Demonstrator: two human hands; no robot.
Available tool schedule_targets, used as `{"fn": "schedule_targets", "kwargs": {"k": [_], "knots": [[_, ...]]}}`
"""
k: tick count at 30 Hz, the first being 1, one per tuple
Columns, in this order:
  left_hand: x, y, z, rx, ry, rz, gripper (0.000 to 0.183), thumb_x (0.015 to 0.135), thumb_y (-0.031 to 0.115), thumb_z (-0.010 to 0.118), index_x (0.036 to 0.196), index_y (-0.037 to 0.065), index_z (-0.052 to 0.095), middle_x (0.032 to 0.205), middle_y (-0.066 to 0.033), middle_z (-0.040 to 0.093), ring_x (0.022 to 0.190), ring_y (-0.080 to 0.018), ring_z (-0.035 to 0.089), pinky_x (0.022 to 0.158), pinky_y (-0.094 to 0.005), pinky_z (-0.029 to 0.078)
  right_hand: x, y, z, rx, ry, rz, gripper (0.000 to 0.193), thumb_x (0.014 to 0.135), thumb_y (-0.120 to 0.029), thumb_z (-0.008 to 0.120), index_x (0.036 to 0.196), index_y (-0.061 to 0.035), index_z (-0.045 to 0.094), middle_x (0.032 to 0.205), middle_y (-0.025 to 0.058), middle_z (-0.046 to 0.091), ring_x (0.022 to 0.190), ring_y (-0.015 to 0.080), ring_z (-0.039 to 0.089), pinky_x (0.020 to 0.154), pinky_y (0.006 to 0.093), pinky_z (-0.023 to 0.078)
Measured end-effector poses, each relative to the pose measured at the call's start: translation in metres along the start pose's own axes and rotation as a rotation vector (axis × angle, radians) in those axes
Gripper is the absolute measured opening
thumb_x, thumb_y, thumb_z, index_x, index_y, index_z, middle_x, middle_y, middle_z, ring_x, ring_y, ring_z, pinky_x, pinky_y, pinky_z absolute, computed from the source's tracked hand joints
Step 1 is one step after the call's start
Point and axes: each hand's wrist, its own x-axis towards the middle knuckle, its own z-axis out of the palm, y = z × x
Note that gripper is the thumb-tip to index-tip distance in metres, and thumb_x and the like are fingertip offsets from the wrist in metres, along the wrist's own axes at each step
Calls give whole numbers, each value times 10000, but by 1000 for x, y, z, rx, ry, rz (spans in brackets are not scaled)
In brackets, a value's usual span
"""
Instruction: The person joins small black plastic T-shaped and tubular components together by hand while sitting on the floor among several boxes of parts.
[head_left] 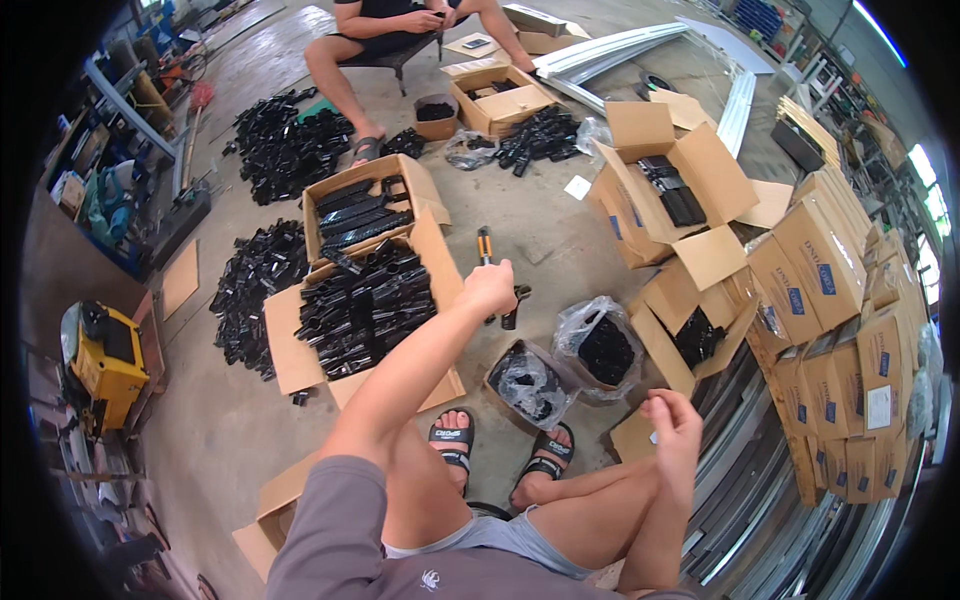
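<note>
My left hand (pixel 490 288) reaches out over the floor in front of me, its fingers closed round a slim orange-and-black utility knife (pixel 485 246) that sticks out beyond them. A black plastic tube fitting (pixel 515 308) shows just beside the fingertips; whether the hand touches it I cannot tell. Over my right knee, my right hand (pixel 674 430) is raised with curled fingers, and anything inside them is hidden. To the left of my left hand stands an open carton (pixel 283 340) heaped with black fittings (pixel 365 305). Nearer my feet are two plastic-lined containers (pixel 597 345) (pixel 530 385) of small black parts.
Piles of black parts (pixel 262 295) (pixel 290 150) lie left. Open cartons (pixel 655 185) (pixel 695 325) and stacked boxes (pixel 810 270) stand right, beside long metal profiles (pixel 760 500). Another person (pixel 400 20) sits ahead, near a white frame (pixel 610 60). A yellow machine (pixel 105 365) stands left.
</note>
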Motion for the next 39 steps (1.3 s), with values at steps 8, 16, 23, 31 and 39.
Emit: {"fn": "schedule_targets", "kwargs": {"k": [8,16,23,31,39], "knots": [[48,7,44,176,72,7,319,838,84,615,1133,-5,530,1011,-206,693,960,-357,693,803,-443,568,-15,-21,19,-281,-229,-79,200,910,-124,655,1060,7,680,922,100,699,784,138,642,709,265,500],[-26,17,-22,249,195,222,393,825,108,639,1199,69,525,846,-206,681,820,-385,679,666,-479,540,-13,-19,13,-219,-292,-69,196,927,-74,594,1070,38,668,938,122,707,836,168,669,776,287,517],[-205,80,-82,-97,-53,632,422,846,196,650,1251,99,582,901,-142,700,821,-345,671,678,-427,525,-5,-23,-11,-88,-343,31,164,955,-109,585,944,24,679,710,60,663,627,122,629,566,260,486],[-231,79,-44,-170,-303,599,434,843,201,648,1265,125,582,896,-125,696,803,-323,671,687,-395,532,183,107,-107,-494,339,101,337,965,-278,523,809,-9,655,770,140,663,747,265,646,688,388,477],[-205,57,-14,-4,-459,466,524,828,177,671,1322,81,525,1059,-159,670,994,-345,632,834,-418,514,257,220,-128,-1114,117,279,306,855,-10,561,1149,-46,636,1187,191,638,1103,358,611,949,437,499]]}}
